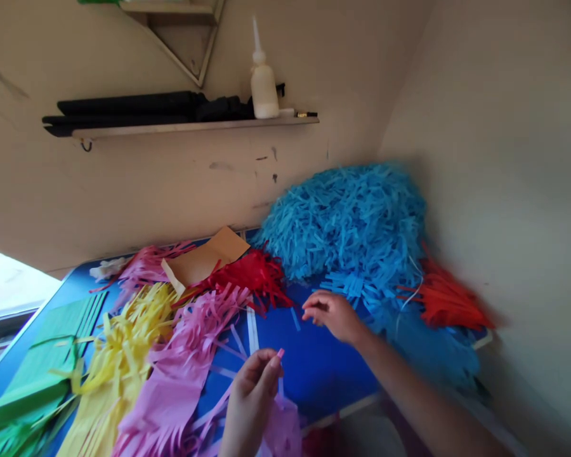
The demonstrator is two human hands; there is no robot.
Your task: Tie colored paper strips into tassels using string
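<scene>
My left hand [252,400] is closed in a pinch at the front middle of the table. A small end of a pink paper strip [280,353] sticks out between thumb and forefinger. Below that hand hangs more pink fringed paper [285,428]. Farther back and to the right, my right hand [330,314] is raised over the blue tabletop [328,368], its fingers curled together. Whatever its fingertips hold, if anything, I cannot make out. Just left of them is a thin light-blue strip [295,319]. Cut pink fringe [176,387] lies to the left of my left hand.
Yellow [99,406] and green fringed paper [38,355] cover the left side. Red fringe [254,276] and brown card [209,257] lie at the back. A large blue fringed mass [347,222] fills the back right corner, beside orange-red fringe [450,295]. A wall shelf [195,129] carries a bottle [264,89].
</scene>
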